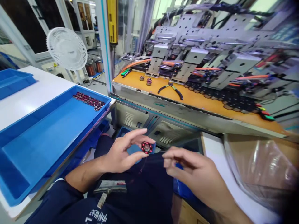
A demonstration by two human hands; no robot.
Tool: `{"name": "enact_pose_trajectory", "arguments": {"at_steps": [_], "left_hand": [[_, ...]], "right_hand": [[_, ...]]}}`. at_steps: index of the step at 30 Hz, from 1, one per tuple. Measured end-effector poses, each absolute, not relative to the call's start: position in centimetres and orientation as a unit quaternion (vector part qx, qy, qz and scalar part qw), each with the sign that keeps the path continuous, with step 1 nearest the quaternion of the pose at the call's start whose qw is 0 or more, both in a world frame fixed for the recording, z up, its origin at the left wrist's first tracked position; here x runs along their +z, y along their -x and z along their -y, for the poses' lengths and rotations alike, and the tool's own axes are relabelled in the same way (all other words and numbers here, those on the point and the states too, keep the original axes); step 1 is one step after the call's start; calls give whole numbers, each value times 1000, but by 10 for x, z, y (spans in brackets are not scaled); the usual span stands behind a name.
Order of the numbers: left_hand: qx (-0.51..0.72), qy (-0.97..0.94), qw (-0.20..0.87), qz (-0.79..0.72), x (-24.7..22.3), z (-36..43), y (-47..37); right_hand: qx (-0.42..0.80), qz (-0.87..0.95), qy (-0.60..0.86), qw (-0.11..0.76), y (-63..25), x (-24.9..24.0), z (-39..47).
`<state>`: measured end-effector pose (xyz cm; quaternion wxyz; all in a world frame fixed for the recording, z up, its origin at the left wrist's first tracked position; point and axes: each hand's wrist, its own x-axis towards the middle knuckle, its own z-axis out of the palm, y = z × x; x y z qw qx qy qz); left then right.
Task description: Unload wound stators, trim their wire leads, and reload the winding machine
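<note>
My left hand (120,154) holds a small round motor stator (147,147) by its rim, between thumb and fingers, above my lap. Red windings ring the stator's dark core, and its open face is turned towards me. To the right of it, apart from the stator, is my right hand (193,169). Its thumb and fingertips are drawn together in a pinch, slightly blurred; what is between them, if anything, I cannot make out. Similar stators (88,101) lie packed in rows at the far end of a blue tray (46,137) on my left.
A machine (196,56) rises over an orange bench top (140,85). On that surface lie cutting pliers (171,88), two loose stators (149,81) and a row of black parts (217,96). A white fan (67,48) stands behind the tray. Clear plastic bagging (263,161) sits at right.
</note>
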<state>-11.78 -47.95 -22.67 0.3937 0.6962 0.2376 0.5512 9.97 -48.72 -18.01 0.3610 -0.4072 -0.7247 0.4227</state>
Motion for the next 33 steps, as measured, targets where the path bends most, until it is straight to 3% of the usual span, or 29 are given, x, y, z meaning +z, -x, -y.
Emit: {"name": "enact_pose_trajectory", "arguments": {"at_steps": [5,11,17,22,33], "left_hand": [[520,-727,389,-223,-233,459,103],[576,-617,479,-240,-248,442,97],[544,-636,489,-246,-249,443,101],[514,-546,617,-240,-247,443,104],[476,-516,666,-253,-250,438,103]], "right_hand": [[603,540,427,402,-85,-211,465],[640,438,368,513,-76,-240,465],[646,462,376,477,-77,-243,463],[639,456,384,487,-80,-245,467],[566,591,455,351,-93,-215,456]]}}
